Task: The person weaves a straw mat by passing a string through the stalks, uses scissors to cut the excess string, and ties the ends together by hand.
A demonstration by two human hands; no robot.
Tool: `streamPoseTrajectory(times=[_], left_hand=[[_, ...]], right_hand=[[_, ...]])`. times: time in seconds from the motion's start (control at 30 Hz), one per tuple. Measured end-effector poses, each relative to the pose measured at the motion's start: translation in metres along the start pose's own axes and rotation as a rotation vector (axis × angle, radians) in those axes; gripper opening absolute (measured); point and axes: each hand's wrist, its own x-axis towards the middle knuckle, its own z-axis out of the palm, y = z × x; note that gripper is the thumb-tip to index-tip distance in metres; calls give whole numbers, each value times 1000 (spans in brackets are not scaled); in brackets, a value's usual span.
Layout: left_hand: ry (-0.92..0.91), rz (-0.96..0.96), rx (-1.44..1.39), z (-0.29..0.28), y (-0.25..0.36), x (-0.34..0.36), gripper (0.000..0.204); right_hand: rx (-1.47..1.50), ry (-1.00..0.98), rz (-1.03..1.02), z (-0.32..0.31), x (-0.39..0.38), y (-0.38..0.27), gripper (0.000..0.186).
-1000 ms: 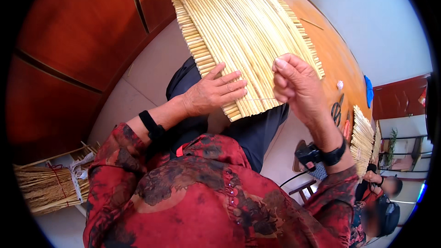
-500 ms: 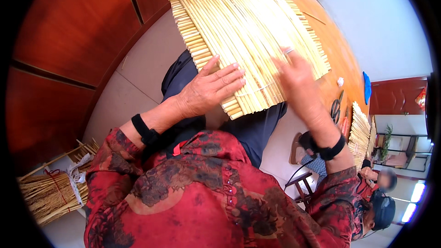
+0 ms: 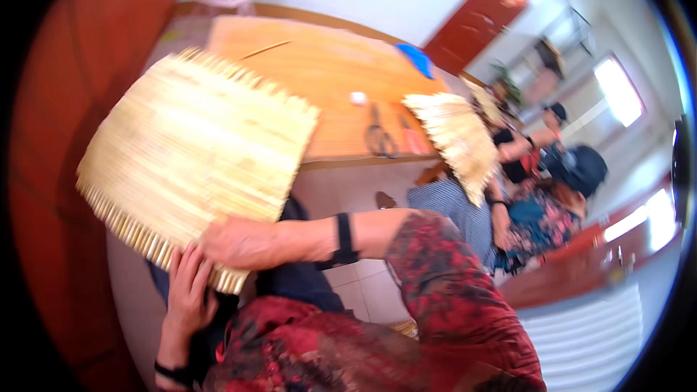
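A pale mat of straight reed-like sticks (image 3: pixel 189 138), layered at its edges, lies over my dark-trousered legs at the left. My left hand (image 3: pixel 190 283) rests on its lower edge, fingers stretched out. My right hand (image 3: pixel 231 243) is on the mat just beside and above the left one; its fingers are blurred and partly hidden, so what they hold, if anything, is unclear.
An orange table (image 3: pixel 327 65) holds a thin stick (image 3: pixel 265 49), scissors (image 3: pixel 379 141), a small white object (image 3: pixel 357 99) and blue cloth (image 3: pixel 415 59). Co-workers (image 3: pixel 537 218) sit at the right with another stick mat (image 3: pixel 457 141). A reddish panel (image 3: pixel 65 174) borders the left.
The camera view has swung, showing more table and co-workers. My right hand, earlier raised over the mat's right part, has come down leftward beside my left hand near the lower edge.
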Motion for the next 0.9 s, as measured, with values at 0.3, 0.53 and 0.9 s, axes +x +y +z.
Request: streamPoseTrajectory(times=[0.3,0.53,0.9], left_hand=[[64,-224,104,16,16,8,48],[17,-203,297,18,14,18,50],[267,-433,-101,45,15,18,48]], right_hand=[[124,-35,138,-11,-2,-8,16],[859,-316,369,-16,0,-3,21],[1429,168,454,4,32,-33,26]])
